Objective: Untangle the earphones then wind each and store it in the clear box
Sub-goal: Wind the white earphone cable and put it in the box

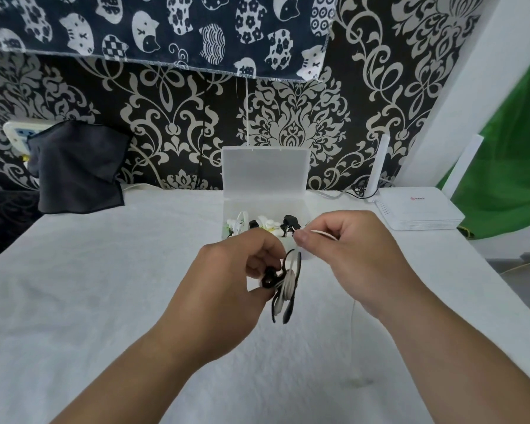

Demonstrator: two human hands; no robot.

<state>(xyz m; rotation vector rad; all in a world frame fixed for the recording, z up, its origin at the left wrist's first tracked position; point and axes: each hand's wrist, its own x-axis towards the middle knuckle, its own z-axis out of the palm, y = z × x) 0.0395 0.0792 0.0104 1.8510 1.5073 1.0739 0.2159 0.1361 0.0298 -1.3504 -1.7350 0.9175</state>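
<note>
Pinching a white cord end (322, 234) between thumb and forefinger of my right hand (348, 250), I grip the black-and-white earphone coil (285, 286) in the curled fingers of my left hand (234, 270). The clear box (266, 206) stands open just beyond both hands, its front edge hidden behind my knuckles. The wound earphones (257, 226) inside blur together, uncountable.
</note>
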